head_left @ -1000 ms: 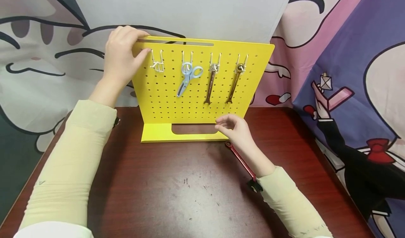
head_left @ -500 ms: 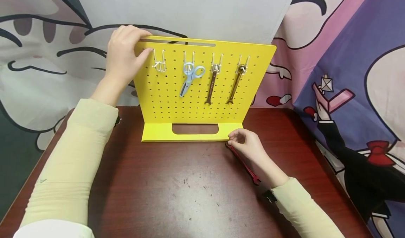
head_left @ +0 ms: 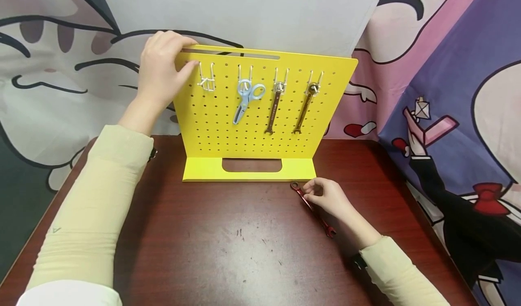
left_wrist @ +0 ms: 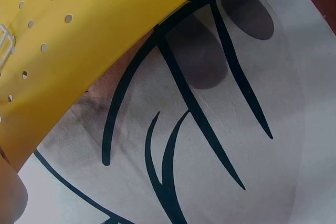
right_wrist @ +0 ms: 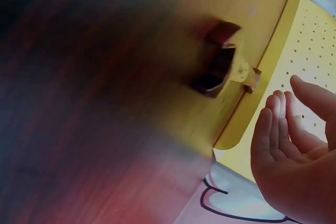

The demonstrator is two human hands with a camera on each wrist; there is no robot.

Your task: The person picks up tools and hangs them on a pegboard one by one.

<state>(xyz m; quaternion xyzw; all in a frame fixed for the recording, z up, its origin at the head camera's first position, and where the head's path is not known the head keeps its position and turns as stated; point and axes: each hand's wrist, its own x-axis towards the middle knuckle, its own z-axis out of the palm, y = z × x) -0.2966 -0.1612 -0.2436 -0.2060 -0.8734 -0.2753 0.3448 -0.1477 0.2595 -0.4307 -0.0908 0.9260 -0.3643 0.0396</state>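
Note:
My left hand (head_left: 160,66) grips the upper left corner of a yellow pegboard (head_left: 228,138), thumb on the front and fingers over the top edge. On the table, just in front of the board's base, lies a red combination wrench (head_left: 307,202). My right hand (head_left: 327,198) hovers beside the wrench's ring end, fingers loosely bent. A gap shows between thumb and fingers in the right wrist view, with nothing held there. From white hooks on the board hang light blue scissors (head_left: 245,99) and two metal wrenches, one in the middle (head_left: 273,111) and one at right (head_left: 305,109).
The leftmost white hook (head_left: 206,83) carries no tool. A dark red-brown table (head_left: 211,242) extends in front of the board. Cartoon-printed cloth (head_left: 431,71) and a pale panel (head_left: 244,12) stand behind and beside it.
My right hand has moved down and to the right, from the lower edge of the board to beside the red wrench. The left hand keeps its grip on the board.

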